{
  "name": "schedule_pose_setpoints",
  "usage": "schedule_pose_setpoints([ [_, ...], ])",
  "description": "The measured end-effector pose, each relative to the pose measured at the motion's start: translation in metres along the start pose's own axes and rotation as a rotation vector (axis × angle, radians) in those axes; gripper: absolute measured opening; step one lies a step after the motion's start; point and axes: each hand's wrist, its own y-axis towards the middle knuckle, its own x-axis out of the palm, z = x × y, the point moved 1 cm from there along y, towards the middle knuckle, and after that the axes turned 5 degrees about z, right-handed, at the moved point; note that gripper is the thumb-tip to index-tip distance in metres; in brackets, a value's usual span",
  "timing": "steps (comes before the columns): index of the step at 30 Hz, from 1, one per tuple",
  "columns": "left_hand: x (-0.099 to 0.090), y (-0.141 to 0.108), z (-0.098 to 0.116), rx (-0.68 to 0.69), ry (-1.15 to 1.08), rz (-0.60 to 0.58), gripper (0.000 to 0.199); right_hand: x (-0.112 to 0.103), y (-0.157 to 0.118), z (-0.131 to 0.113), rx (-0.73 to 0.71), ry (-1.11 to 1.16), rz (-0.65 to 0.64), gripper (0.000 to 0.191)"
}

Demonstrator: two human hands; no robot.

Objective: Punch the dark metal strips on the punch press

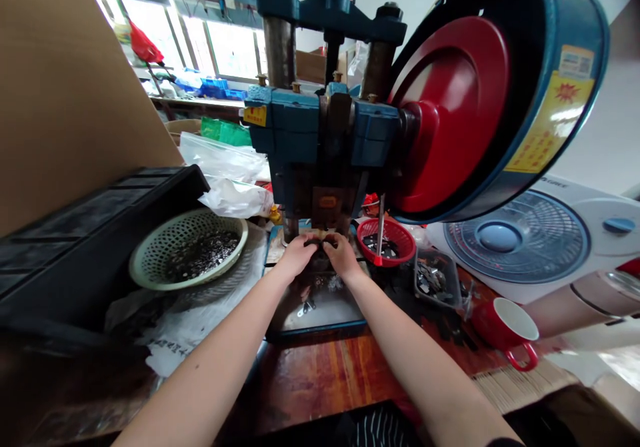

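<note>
Both of my hands reach in under a blue bench press, at its die area. My left hand comes from the left with its fingers bent inward and pinched together. Opposite it, my right hand is curled the same way, its fingertips close to the left ones. Whatever lies between the fingertips is too small and dark to make out. Just below the hands, several small flat metal pieces lie on the press's grey base plate.
A pale green basket of small dark pieces stands left, beside a black bin. To the right are a red basket, a clear box of metal pieces, a red mug and a fan. A red flywheel overhangs them.
</note>
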Motion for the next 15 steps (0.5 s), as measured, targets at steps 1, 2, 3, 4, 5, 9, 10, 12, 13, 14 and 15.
schedule_pose_setpoints([
  [1, -0.001, 0.0, 0.001, 0.004, -0.001, -0.01, 0.032, 0.0, 0.0, 0.0, 0.0, -0.003, 0.004, 0.018],
  [2, -0.001, 0.0, 0.001, 0.009, 0.0, -0.018, 0.032, 0.0, -0.001, 0.0, -0.001, -0.005, 0.006, 0.019],
  [3, -0.002, 0.0, 0.001, 0.015, 0.002, -0.023, 0.031, 0.0, -0.001, 0.0, -0.003, -0.007, 0.006, 0.019],
  [4, -0.003, 0.001, 0.001, 0.022, 0.006, -0.022, 0.03, 0.0, -0.001, 0.0, -0.008, -0.01, 0.006, 0.019],
  [5, -0.003, 0.001, 0.001, 0.03, 0.012, -0.014, 0.031, 0.0, -0.001, -0.001, -0.016, -0.013, 0.005, 0.019],
  [9, -0.001, 0.004, -0.001, 0.065, 0.044, 0.024, 0.032, 0.001, -0.001, -0.008, -0.055, -0.042, 0.007, 0.02],
  [10, 0.0, 0.004, -0.001, 0.073, 0.051, 0.026, 0.031, 0.001, -0.001, -0.009, -0.061, -0.054, 0.013, 0.02],
  [12, 0.0, 0.006, -0.001, 0.09, 0.066, 0.034, 0.031, 0.0, -0.001, -0.012, -0.068, -0.078, 0.028, 0.019],
  [13, -0.001, 0.005, -0.001, 0.097, 0.074, 0.046, 0.032, -0.002, -0.002, -0.013, -0.067, -0.089, 0.035, 0.018],
  [14, -0.004, 0.004, 0.0, 0.104, 0.085, 0.066, 0.033, -0.004, -0.004, -0.014, -0.062, -0.097, 0.045, 0.018],
  [15, -0.008, 0.0, 0.0, 0.109, 0.097, 0.092, 0.035, -0.008, -0.008, -0.014, -0.051, -0.102, 0.059, 0.019],
])
